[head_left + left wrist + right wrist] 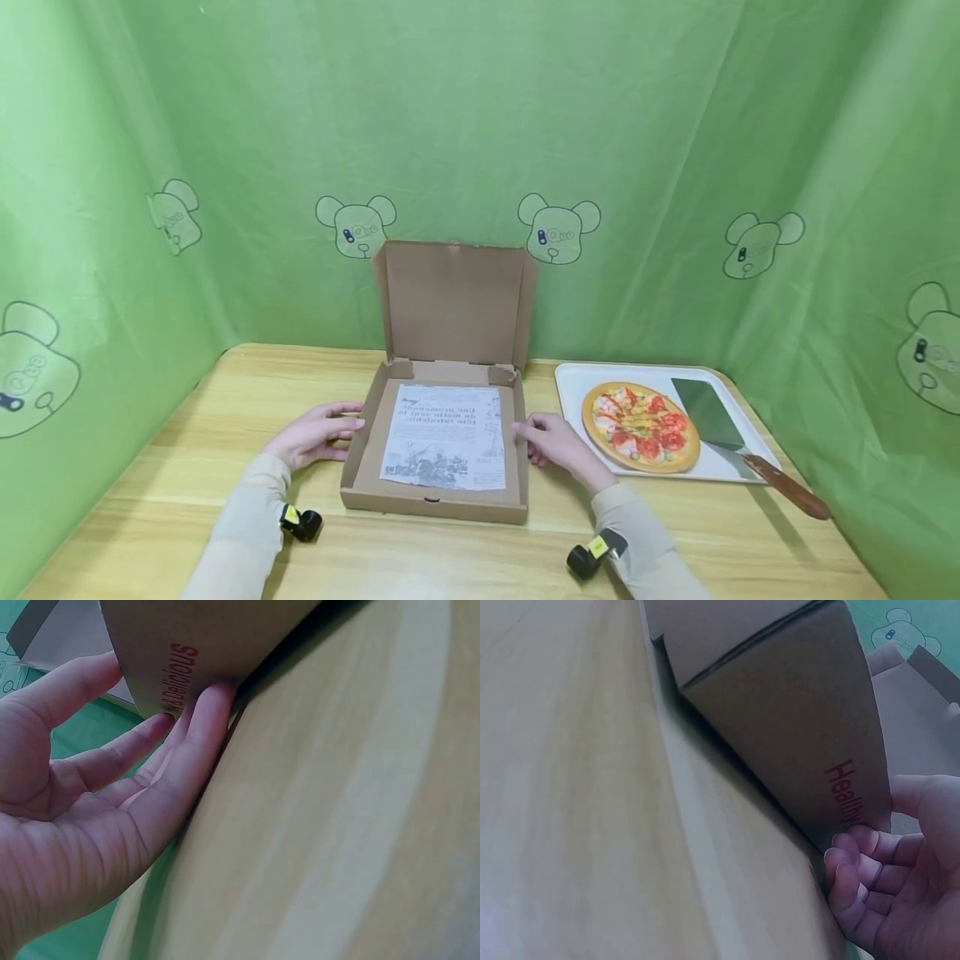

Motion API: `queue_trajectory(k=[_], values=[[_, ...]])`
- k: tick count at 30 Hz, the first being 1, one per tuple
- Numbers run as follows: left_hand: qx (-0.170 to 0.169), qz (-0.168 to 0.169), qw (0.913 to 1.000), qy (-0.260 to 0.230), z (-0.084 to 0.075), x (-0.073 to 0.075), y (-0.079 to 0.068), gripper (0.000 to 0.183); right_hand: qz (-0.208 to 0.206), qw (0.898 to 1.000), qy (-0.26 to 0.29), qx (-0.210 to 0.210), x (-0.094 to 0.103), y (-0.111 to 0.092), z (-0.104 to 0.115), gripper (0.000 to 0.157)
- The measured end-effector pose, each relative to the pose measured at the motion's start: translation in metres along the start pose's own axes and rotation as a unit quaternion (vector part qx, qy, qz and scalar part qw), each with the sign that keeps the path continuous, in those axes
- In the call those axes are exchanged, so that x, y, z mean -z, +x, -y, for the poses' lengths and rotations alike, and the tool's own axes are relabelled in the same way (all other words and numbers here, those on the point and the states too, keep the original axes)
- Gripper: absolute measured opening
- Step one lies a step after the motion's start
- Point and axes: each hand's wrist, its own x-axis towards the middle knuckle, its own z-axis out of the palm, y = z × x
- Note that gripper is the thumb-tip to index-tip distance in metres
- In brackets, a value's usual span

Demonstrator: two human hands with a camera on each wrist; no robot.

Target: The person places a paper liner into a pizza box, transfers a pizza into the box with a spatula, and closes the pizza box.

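A brown cardboard pizza box stands on the table with its lid raised at the back. Inside lies a sheet of printed paper. My left hand rests at the box's left side, its fingers fairly straight against the outer wall, where red lettering shows, and its thumb at the rim. On the opposite side, my right hand pinches the right wall. Its thumb laps over the top edge, and its curled fingers lie outside, below the word "Healthy".
To the right, a white tray bears a pizza and a pizza server with a metal blade. The server's wooden handle juts past the tray's front right corner. Green curtains enclose the wooden table.
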Motion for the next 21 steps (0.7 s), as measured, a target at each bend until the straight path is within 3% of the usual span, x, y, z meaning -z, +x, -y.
queue_trajectory(k=[12,21], values=[[0.004,-0.007,1.0,0.005,0.003,0.001,0.001,0.066,0.03,0.999,-0.015,0.016,0.006,-0.002,0.001,0.035],[0.005,-0.01,0.9999,0.006,0.002,0.001,0.001,0.066,0.066,0.997,-0.009,0.042,0.032,-0.01,0.015,0.038]])
